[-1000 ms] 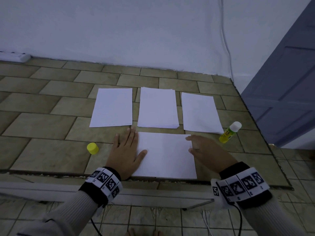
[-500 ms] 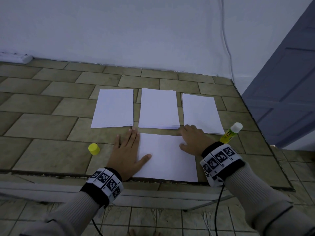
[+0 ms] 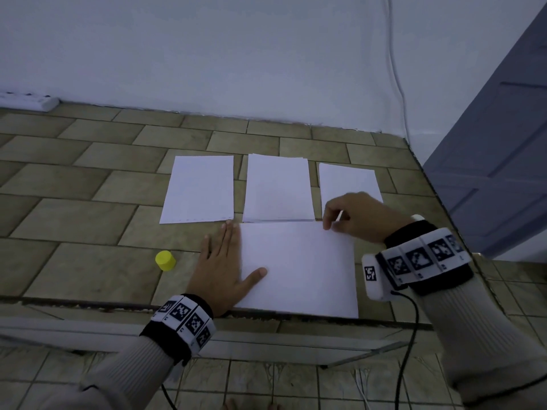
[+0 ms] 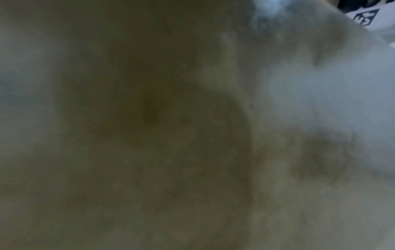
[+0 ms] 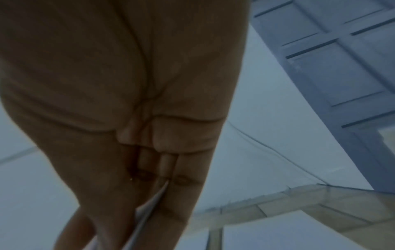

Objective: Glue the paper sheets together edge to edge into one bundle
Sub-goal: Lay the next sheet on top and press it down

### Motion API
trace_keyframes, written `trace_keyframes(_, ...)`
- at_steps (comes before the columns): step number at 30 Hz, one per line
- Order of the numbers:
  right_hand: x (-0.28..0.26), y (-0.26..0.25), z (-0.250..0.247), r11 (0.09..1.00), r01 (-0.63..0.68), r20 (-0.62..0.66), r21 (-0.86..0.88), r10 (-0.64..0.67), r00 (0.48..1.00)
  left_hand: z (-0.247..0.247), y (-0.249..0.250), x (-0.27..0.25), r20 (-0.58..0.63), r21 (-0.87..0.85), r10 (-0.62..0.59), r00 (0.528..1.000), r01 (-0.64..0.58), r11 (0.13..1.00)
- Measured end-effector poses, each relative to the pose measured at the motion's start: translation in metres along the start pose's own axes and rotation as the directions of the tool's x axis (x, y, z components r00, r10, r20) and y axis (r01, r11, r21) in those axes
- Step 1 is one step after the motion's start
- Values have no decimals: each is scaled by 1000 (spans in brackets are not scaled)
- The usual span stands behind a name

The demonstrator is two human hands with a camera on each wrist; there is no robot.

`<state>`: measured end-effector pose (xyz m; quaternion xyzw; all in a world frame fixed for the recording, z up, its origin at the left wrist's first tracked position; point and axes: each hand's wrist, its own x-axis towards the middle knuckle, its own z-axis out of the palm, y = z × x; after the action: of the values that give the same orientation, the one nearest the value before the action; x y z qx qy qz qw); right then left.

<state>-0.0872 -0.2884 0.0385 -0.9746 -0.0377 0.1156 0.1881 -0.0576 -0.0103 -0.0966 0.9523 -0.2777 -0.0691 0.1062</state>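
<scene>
Two hands at nearest sheet (image 3: 299, 267): left hand (image 3: 220, 267) flat, fingers straight, pressing its left edge; right hand (image 3: 353, 216) pinching a sheet corner, glue stick mostly hidden behind wrist. Yellow cap (image 3: 165, 260) left. Beyond, three paper piles (image 3: 278, 187). Left wrist view blurred.

Three paper piles (image 3: 278, 187) lie in a row behind the near sheet (image 3: 299, 270); the cap (image 3: 165, 260) stands left of that sheet.
</scene>
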Motion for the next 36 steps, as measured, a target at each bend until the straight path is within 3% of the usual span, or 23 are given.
trace_keyframes(4, -6, 3, -31, 998, -26, -128, 55, 33, 991, 3, -3, -1, -46, -80, 5, 999, -8, 997)
trace_keyframes(9, 12, 20, -34, 900, -41, -320, 434, 196, 927, 7, -4, 0, -43, -27, 8, 999, -9, 1000)
trace_keyframes(14, 49, 20, 17, 735, -80, -277, 674, 352, 894, 5, -4, 1, -33, -3, 12, 999, -13, 1000)
trace_keyframes(20, 79, 19, 58, 743, -158, -282, 650, 429, 858, 4, -3, 0, -21, 23, 3, 1000, -3, 1000)
trace_keyframes(28, 91, 18, 64, 786, -202, -314, 584, 448, 837, 4, -3, 1, -27, 11, 1, 1000, 0, 1000)
trace_keyframes(36, 93, 12, 66, 875, -300, -266, 380, 414, 871, 2, -2, 0, -24, 12, -1, 1000, 2, 1000)
